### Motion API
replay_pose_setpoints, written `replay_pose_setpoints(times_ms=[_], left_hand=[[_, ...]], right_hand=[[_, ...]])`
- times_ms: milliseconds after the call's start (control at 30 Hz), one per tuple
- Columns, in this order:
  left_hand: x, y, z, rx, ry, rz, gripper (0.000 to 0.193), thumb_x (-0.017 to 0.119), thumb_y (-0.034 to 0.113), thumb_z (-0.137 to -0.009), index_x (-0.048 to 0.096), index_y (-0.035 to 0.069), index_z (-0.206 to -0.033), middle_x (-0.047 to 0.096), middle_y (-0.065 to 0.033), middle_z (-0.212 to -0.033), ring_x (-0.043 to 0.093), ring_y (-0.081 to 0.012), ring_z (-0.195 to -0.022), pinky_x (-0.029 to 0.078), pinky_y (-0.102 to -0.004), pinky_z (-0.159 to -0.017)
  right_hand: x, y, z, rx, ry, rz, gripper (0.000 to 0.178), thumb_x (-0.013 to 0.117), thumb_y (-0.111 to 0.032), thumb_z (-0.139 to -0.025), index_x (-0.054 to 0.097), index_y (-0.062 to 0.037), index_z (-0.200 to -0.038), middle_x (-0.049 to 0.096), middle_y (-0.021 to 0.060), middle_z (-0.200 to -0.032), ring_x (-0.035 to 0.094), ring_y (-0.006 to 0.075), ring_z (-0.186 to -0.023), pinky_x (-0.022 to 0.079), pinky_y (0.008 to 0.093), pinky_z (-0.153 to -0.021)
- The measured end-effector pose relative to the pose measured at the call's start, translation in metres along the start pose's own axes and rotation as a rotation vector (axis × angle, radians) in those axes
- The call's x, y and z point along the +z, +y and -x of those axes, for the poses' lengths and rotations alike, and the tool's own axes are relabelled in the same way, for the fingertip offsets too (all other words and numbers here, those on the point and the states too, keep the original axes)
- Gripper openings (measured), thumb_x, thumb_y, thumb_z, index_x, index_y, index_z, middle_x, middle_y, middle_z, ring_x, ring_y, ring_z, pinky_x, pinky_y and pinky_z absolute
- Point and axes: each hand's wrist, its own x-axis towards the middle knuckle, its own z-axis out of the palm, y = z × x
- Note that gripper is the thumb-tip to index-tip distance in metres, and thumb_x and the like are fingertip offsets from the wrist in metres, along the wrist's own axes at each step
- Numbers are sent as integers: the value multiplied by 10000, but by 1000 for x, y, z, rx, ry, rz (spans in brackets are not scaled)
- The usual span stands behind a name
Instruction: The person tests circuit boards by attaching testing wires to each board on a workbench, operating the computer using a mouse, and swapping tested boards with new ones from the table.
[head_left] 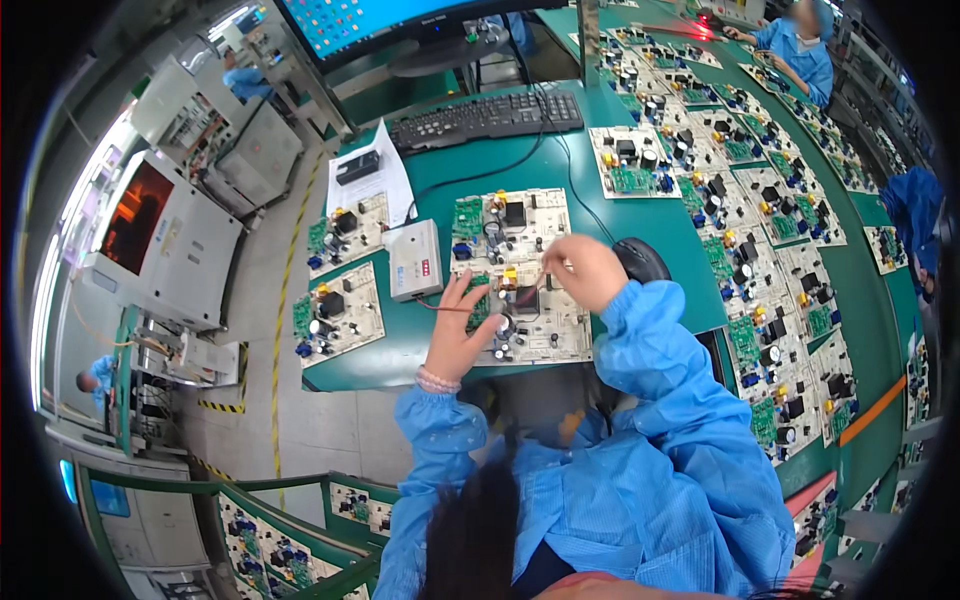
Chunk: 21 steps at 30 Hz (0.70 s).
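My left hand (460, 338) rests at the left edge of the nearer circuit board (565, 335), its fingers spread close to the green sub-board. Over the same board, my right hand (585, 272) is pinched around what looks like the end of a thin brown wire (455, 309). The wire comes from a small grey box (413, 262) with a red display and passes by my left fingers; its tip is too small to make out. A second circuit board (510, 225) lies just behind, touching the nearer one.
Two more boards (338, 312) lie left of the box. A keyboard (488, 120), a black mouse (641, 260) and paper (385, 180) with a black device are on the green table (470, 170). Many boards (745, 260) cover the right side. A person (795, 55) sits at far right.
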Motion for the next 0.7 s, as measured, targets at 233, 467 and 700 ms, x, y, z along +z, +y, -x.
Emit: replay_pose_setpoints(times_ms=[233,467,700], left_hand=[[6,-4,0,-6,-20,42,488,666,332,-865,568,85,-1275,378,-186,-1476,301,-432,-1370,270,-490,-1108],[4,-4,3,3,-21,4,473,665,308,-873,568,70,-1271,386,-192,-1475,307,-402,-1389,273,-461,-1111],[1,-5,-1,11,-12,12,480,671,319,-869,569,67,-1265,395,-198,-1467,299,-406,-1393,268,-464,-1115]], right_hand=[[18,-3,55,-49,33,41,67,638,-68,-829,650,-58,-895,635,101,-856,590,314,-855,482,392,-749],[25,-4,55,-63,64,33,82,633,-63,-842,651,-60,-921,622,87,-857,574,296,-855,471,384,-764],[28,-3,50,-138,62,118,92,644,-77,-827,654,-66,-918,614,66,-887,569,285,-894,456,400,-792]])
